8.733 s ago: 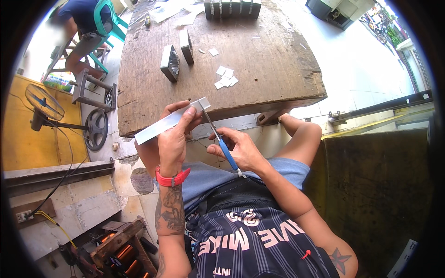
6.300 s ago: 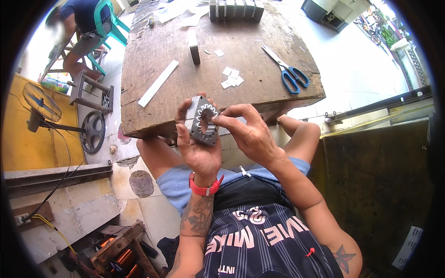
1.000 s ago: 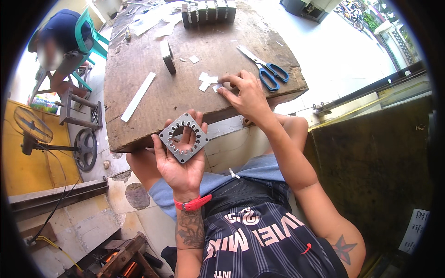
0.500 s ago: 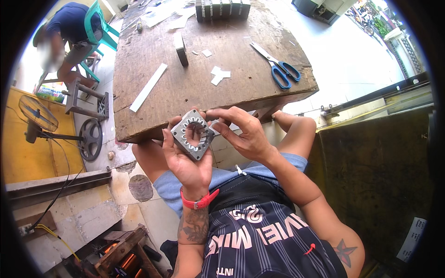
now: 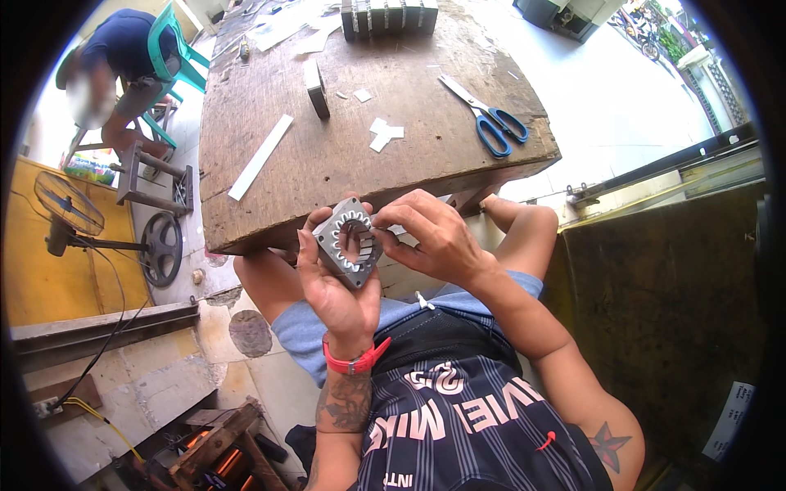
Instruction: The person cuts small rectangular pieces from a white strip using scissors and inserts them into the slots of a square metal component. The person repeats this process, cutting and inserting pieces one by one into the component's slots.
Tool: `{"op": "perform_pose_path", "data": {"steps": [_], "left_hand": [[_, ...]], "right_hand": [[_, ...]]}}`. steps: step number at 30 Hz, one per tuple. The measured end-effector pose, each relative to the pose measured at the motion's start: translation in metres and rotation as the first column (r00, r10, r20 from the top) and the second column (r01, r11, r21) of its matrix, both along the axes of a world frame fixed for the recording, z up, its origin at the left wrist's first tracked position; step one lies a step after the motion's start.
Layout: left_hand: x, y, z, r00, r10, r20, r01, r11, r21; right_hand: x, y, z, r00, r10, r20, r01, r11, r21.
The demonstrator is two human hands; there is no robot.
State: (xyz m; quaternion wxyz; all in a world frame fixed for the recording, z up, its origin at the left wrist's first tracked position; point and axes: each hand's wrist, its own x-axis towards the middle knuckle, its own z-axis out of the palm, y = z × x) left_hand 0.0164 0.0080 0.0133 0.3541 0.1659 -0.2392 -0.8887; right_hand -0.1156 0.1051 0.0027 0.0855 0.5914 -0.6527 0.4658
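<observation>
While the grey square metal block with a toothed round opening (image 5: 333, 237) sits at mid-frame, its underside is hidden by the left hand (image 5: 338, 304). That hand is half curled, palm up: thumb along the block's left side, fingers mostly behind it. The right hand (image 5: 442, 239) is bent, its index finger and thumb drawn near each other at the block's right edge; cannot tell whether they pinch anything, the gap being too small to read.

On the brown wooden table (image 5: 434, 159), beyond the hands: a long white strip (image 5: 260, 157) lies aslant left of centre. Small white square pieces (image 5: 381, 136) overlap at upper centre; count uncertain. Blue-handled metal scissors (image 5: 485, 114) lie at upper right, blades parted only slightly if at all. Farther up, a narrow dark block (image 5: 317, 92) stands on edge, its far side unseen. A row of dark blocks with silvery bands (image 5: 389, 21) is cut off by the top edge.
</observation>
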Motion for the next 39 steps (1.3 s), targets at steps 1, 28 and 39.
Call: {"op": "perform_pose_path", "data": {"steps": [1,28,39], "left_hand": [[0.000,0.000,0.000,1.000,0.000,0.010,0.001,1.000,-0.014],[0.003,-0.012,-0.010,0.993,0.056,-0.107,-0.036,0.984,0.174],[0.009,-0.024,-0.023,0.971,-0.017,-0.238,0.097,0.939,0.331]], "right_hand": [[0.000,0.000,0.000,1.000,0.001,-0.010,-0.001,1.000,0.007],[0.012,0.000,-0.016,0.992,-0.060,0.114,0.055,0.997,0.045],[-0.095,-0.052,-0.014,0.945,-0.307,-0.116,0.324,0.930,0.174]]}}
